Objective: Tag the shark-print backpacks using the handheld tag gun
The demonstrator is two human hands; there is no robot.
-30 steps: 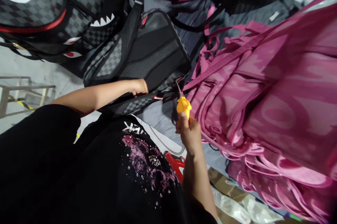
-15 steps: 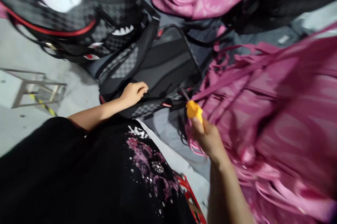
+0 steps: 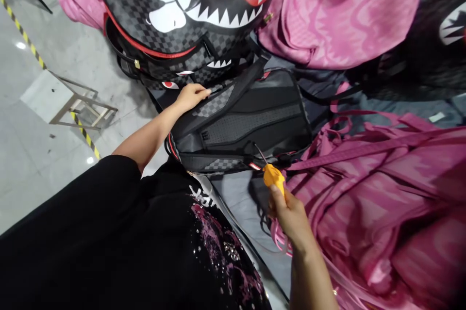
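A black backpack (image 3: 251,121) with a grey checkered trim lies back panel up before me. At its far left edge, my left hand (image 3: 192,97) has its fingers pinched together on a shoulder strap (image 3: 218,101). My right hand (image 3: 289,210) is wrapped round a yellow-handled tool (image 3: 274,177) with a thin metal shaft. The shaft's tip points up and left over the near edge of the back panel, by a small red and white tag (image 3: 255,166). Whether the tip touches the fabric I cannot tell.
A checkered backpack with shark teeth (image 3: 218,19) stands behind. Pink bags (image 3: 342,19) sit at the back, and a heap of pink bags with loose straps (image 3: 364,193) lies at right. A small stool (image 3: 54,99) stands on the floor at left, near yellow-black tape (image 3: 22,31).
The view has shifted, so things sit lower and further right. My left hand has moved from the middle of the back panel to the far strap. The yellow-handled tool stays in my right hand.
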